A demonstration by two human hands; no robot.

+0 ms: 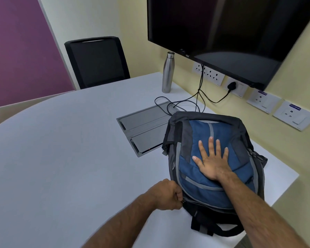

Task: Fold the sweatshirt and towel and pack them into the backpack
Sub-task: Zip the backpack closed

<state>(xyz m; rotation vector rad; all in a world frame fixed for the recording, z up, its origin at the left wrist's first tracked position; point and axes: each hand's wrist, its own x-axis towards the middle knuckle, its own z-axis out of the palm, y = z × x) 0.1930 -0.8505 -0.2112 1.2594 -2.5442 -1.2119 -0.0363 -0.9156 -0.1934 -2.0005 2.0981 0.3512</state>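
Being pressed flat by spread right hand [211,162], backpack [213,158] is lying on counter [61,149], steadied against zipper pull. Left hand [168,195] is being kept pinched on zipper tab at near-left edge. Sweatshirt, towel not visible, judged packed inside.

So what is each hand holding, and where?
The left hand pinches the zipper pull at the backpack's near edge. The right hand holds nothing; it lies flat on the backpack.

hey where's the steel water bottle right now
In the head view, the steel water bottle stands upright at the table's far edge, below the wall screen's left corner, beyond the backpack.
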